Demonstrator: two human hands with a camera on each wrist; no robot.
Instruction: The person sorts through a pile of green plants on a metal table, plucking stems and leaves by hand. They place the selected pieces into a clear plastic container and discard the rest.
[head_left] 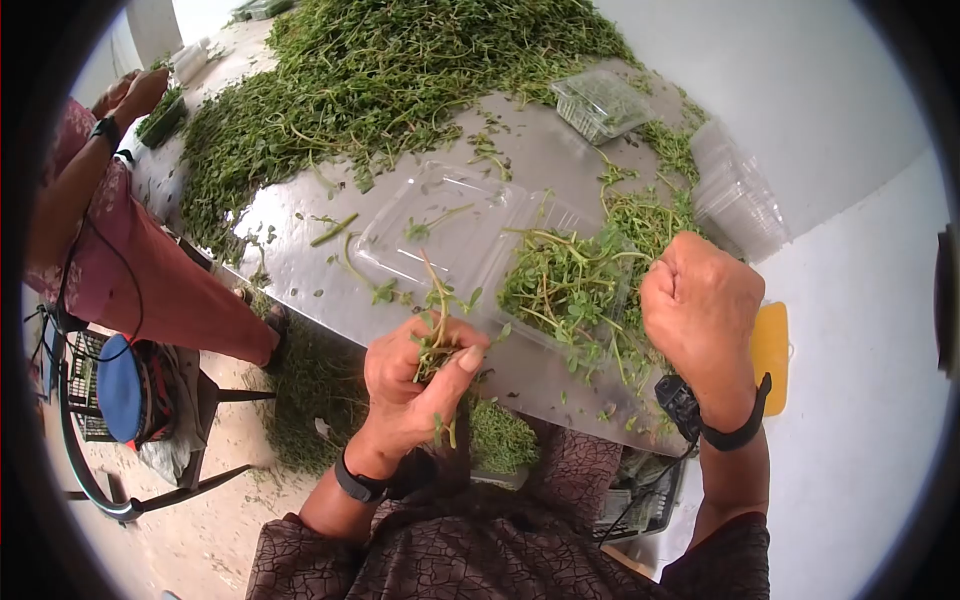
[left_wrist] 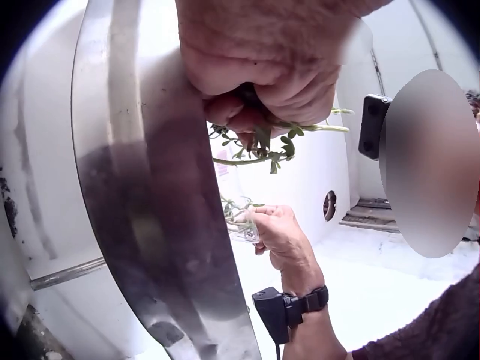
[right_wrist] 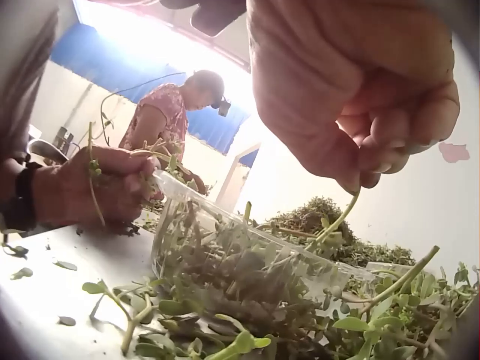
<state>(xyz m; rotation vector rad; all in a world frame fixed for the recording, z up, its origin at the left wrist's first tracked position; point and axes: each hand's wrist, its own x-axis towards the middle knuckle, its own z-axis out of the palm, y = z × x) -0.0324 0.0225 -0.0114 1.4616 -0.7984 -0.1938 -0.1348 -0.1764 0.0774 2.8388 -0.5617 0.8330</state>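
My left hand (head_left: 420, 375) grips a small bunch of green stems (head_left: 436, 325) in front of the table's near edge, its fingers curled round them. My right hand (head_left: 700, 300) is above the right side of an open clear plastic box; in the right wrist view that hand (right_wrist: 360, 97) pinches the tip of one stem (right_wrist: 337, 223) between thumb and fingers. Leafy sprigs (head_left: 560, 285) fill the box's base, and its empty lid (head_left: 400, 235) lies flat to the left. Loose sprigs (right_wrist: 375, 322) lie beside the box wall (right_wrist: 161, 247).
A large heap of greens (head_left: 400, 80) covers the table's far side. A closed filled box (head_left: 600, 105) and stacked clear containers (head_left: 735, 190) stand at the right. Another person (head_left: 130, 230) stands at the left, near a chair (head_left: 205, 400). A yellow board (head_left: 770, 360) is at the right.
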